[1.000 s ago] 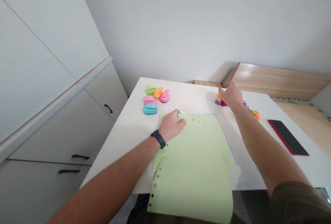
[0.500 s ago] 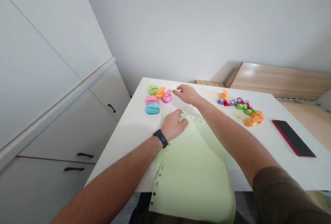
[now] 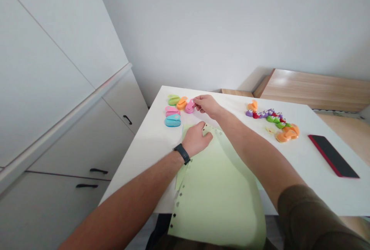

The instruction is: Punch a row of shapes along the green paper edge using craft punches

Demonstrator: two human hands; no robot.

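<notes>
My left hand pinches the top left corner of a light green paper sheet with punched holes along its left edge. The sheet hangs over the near edge of the white table. My right hand reaches across to the far left and closes its fingers on a pink craft punch. Beside it lie an orange punch, a green punch, another pink punch and a blue punch.
A row of small colourful punches lies at the right of the table. A dark phone with a red edge lies further right. White cabinets stand to the left. A wooden board leans behind the table.
My right hand left the small punches at the right, swung across to the left group and closed on the pink punch. My left hand kept its hold on the paper.
</notes>
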